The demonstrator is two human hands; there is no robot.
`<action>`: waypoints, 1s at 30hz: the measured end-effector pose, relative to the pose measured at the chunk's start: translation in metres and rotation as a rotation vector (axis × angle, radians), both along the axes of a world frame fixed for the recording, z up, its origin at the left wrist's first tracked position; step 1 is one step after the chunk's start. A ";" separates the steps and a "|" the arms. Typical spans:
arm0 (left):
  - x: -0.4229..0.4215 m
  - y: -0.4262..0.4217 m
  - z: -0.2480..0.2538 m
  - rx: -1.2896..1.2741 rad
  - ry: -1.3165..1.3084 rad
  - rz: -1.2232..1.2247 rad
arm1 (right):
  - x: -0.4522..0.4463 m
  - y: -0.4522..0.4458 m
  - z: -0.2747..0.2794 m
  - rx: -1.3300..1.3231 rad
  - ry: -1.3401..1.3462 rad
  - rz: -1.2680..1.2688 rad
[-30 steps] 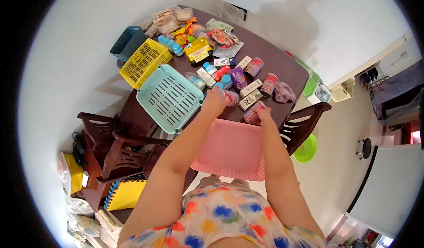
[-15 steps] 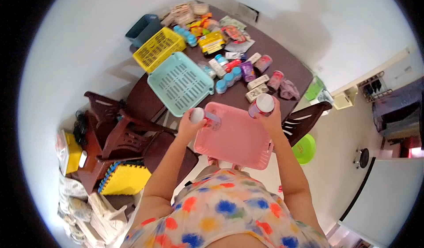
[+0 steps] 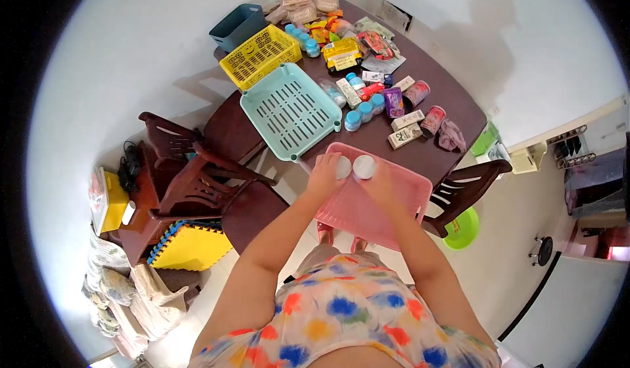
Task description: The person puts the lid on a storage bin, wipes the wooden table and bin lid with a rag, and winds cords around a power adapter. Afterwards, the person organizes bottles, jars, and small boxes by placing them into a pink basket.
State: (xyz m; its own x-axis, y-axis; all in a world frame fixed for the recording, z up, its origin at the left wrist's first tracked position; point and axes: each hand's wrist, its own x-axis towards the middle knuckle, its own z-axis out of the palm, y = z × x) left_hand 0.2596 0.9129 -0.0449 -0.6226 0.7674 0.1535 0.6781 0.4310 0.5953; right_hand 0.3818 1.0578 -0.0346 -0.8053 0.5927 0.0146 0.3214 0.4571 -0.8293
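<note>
My left hand (image 3: 324,175) is wrapped round a white-lidded can (image 3: 342,167) at the upper left part of the pink tray (image 3: 394,204). Right beside it, my right hand (image 3: 378,183) grips a second white-lidded can (image 3: 364,166). Both cans show their round lids to the camera, and their sides are mostly hidden. The pink tray lies at the table's near edge. Beyond it on the table are blue-capped bottles (image 3: 365,111), a white box marked A2 (image 3: 405,136), a red can (image 3: 433,121) and a purple pack (image 3: 394,102).
A light blue basket (image 3: 291,112), a yellow basket (image 3: 261,58) and a dark teal bin (image 3: 238,27) line the table's left side. Snack packs (image 3: 342,54) lie at the back. Brown chairs (image 3: 467,191) flank the table, with a green basin (image 3: 462,229) on the floor.
Both hands have come from the items on the table to the pink tray, each now with a can. The cans have drawn close together over the tray's upper left. The camera view has shifted.
</note>
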 end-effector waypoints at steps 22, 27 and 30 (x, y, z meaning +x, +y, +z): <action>-0.024 0.018 0.008 -0.098 -0.221 0.034 | -0.001 0.003 -0.031 0.427 -0.123 0.121; -0.020 0.024 -0.014 -0.022 -0.204 0.139 | 0.009 0.004 -0.002 0.377 -0.059 0.078; -0.018 0.022 -0.016 0.008 -0.264 0.159 | 0.030 0.021 0.033 0.403 -0.085 -0.064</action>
State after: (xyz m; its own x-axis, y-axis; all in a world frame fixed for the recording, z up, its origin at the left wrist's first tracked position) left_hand 0.2418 0.9346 -0.0609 -0.7540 0.6564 -0.0238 0.4238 0.5139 0.7458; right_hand 0.4121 1.0784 -0.0019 -0.7755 0.6019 0.1905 0.4194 0.7168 -0.5571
